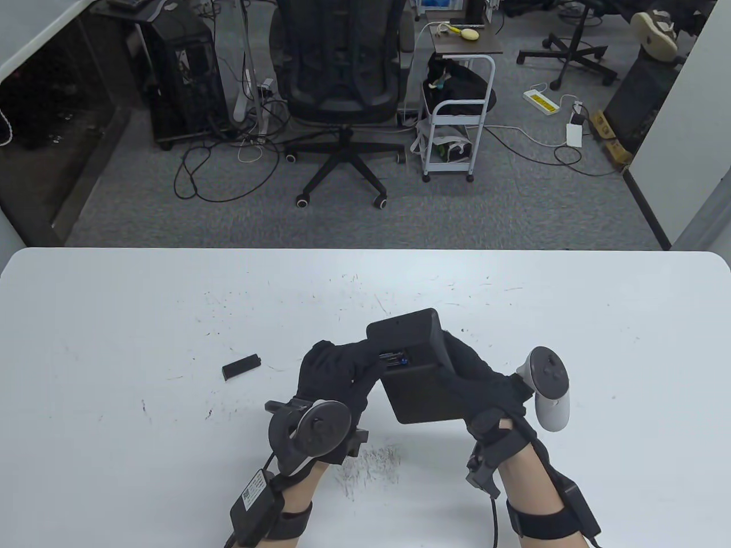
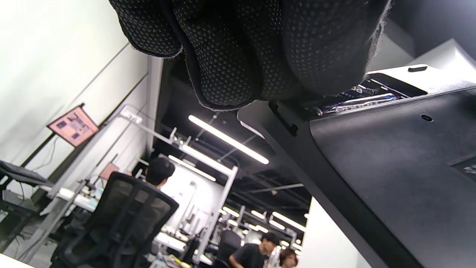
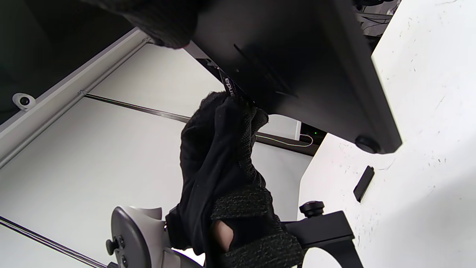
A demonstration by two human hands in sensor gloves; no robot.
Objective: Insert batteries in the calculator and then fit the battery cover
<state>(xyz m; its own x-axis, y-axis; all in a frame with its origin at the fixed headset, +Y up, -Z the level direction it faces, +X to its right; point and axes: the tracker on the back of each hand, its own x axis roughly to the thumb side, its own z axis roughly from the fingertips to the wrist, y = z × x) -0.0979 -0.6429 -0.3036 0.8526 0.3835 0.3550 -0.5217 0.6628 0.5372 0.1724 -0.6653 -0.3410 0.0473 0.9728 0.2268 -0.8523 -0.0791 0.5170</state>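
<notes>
we judge the batteries (image 2: 357, 97) nearly seated: our right hand (image 1: 474, 377) grips the calculator (image 1: 420, 368) above the desk (image 1: 114, 319), left hand (image 1: 337, 374) fingers press into its compartment, and the battery cover (image 1: 241, 367) lies apart, unfitted.

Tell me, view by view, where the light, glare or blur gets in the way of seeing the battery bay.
Table view: even light, but the black calculator and left hand merge, so the bay is a dim slot. Left wrist view: the gloved fingers sit close and soft, ceiling strips glare, yet a battery glints sharply. Right wrist view: the calculator's underside is in dark shadow against the bright table.
</notes>
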